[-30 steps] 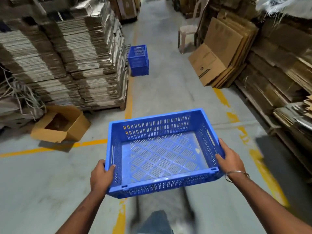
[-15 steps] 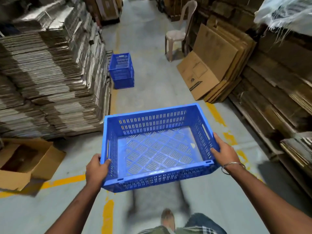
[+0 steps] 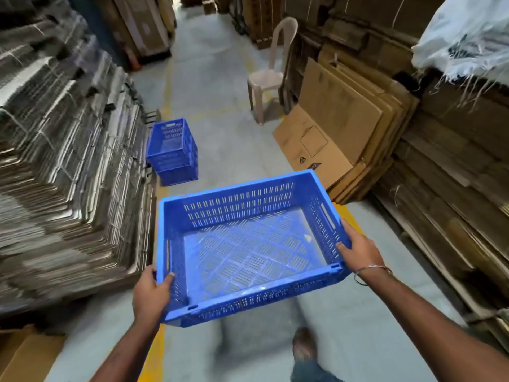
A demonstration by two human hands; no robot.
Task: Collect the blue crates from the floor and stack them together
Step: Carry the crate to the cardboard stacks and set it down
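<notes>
While both hands carry it, the blue crate sits at centre; left hand grips the 8 o'clock corner, right hand the 3 o'clock wall, fingers curled over the rim; perforated, empty; transport step, judged; next, lowering squarely onto the crate stack at 11 o'clock.

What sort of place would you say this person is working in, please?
Most likely a cardboard or packaging warehouse: tall bundles of flattened cartons line the aisle, flat boxes lean opposite, and yellow lines mark the concrete floor.
</notes>
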